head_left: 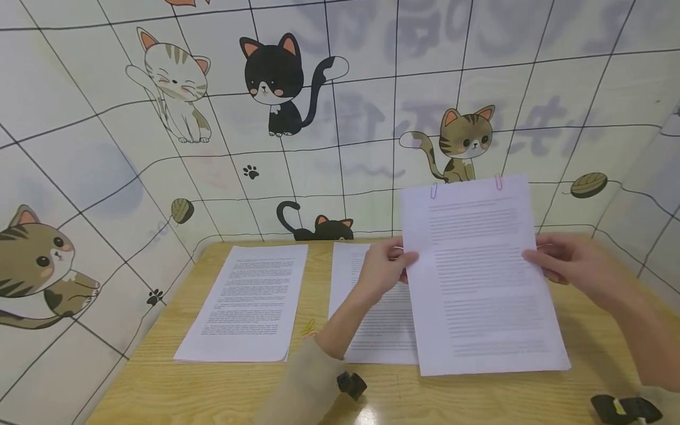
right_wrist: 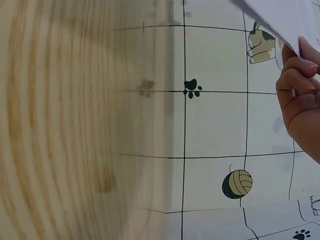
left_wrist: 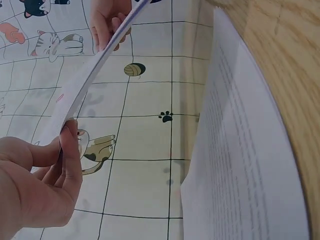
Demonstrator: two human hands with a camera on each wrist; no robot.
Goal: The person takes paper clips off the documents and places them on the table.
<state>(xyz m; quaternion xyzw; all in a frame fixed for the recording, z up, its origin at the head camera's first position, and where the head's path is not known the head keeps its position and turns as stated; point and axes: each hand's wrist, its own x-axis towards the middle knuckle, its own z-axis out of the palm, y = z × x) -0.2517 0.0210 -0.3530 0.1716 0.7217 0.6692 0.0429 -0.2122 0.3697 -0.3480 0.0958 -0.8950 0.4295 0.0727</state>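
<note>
In the head view a stack of printed sheets (head_left: 478, 277) is held up off the table, its printed face toward me. Two paper clips sit on its top edge: a purplish one (head_left: 433, 190) at the left and a pink one (head_left: 498, 182) at the right. My left hand (head_left: 383, 268) pinches the stack's left edge between thumb and fingers. At the right edge my right hand (head_left: 574, 265) pinches it the same way. Both wrist views show the stack edge-on, with thumb and fingers of the left hand (left_wrist: 45, 175) and right hand (right_wrist: 302, 95) gripping it.
On the wooden table (head_left: 159, 389) lies one printed stack (head_left: 244, 304) at the left. Another printed stack (head_left: 379, 330) lies in the middle, partly behind my left arm and the raised sheets. Between them are several loose paper clips (head_left: 308, 327). A cat-patterned wall covering (head_left: 366, 171) rises behind the table.
</note>
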